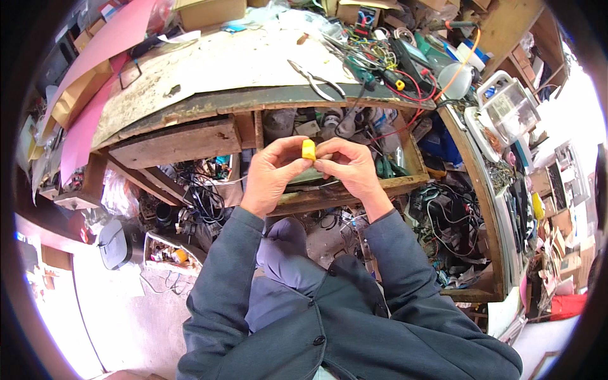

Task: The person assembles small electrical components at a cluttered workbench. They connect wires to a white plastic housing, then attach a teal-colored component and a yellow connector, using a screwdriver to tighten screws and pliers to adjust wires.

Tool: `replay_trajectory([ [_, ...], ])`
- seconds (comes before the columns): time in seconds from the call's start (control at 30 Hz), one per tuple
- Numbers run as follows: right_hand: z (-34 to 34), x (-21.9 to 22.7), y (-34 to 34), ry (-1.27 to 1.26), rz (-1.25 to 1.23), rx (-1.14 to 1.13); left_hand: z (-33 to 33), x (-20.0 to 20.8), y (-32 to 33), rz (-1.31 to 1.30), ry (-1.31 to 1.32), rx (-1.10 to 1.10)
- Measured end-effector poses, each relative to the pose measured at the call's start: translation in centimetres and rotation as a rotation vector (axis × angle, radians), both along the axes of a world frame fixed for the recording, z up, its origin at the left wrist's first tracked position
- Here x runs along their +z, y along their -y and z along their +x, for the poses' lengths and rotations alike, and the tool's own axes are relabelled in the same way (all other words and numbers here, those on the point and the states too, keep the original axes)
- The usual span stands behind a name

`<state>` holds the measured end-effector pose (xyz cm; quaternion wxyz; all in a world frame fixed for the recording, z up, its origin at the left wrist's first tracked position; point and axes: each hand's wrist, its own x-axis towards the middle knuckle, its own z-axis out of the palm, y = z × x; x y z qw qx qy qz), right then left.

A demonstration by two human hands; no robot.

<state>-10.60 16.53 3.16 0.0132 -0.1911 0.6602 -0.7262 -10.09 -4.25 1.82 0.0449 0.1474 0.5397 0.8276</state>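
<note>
A small yellow piece (308, 150), short and blocky, is held up between my hands above the open drawer (354, 192); its exact kind is too small to make out. My left hand (274, 173) pinches it between thumb and fingertips. From the other side, the thumb and fingers of my right hand (353, 166) close on its right edge. Beyond my hands, long-nosed pliers (316, 81) with dark handles lie spread on the pale worktop. Bulbs, bags and small parts fill the drawer beneath, partly hidden by my hands.
The wooden worktop (234, 63) carries a heap of wires (380, 60) and a red cable at its right. Tangled black cables (196, 196) hang below on the left. To the right, a wooden-framed bin (472, 294) holds more cables, beside a clear plastic container (506, 111).
</note>
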Motion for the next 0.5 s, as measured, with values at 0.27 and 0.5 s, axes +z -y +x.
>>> replay_trajectory([
  [0.27, -0.13, 0.21, -0.16, 0.039, -0.031, 0.019, 0.04, 0.0, -0.07, 0.061, -0.058, -0.038],
  [0.5, -0.51, 0.54, -0.46, 0.131, 0.104, 0.077, 0.03, -0.13, -0.21, -0.346, -0.375, 0.115],
])
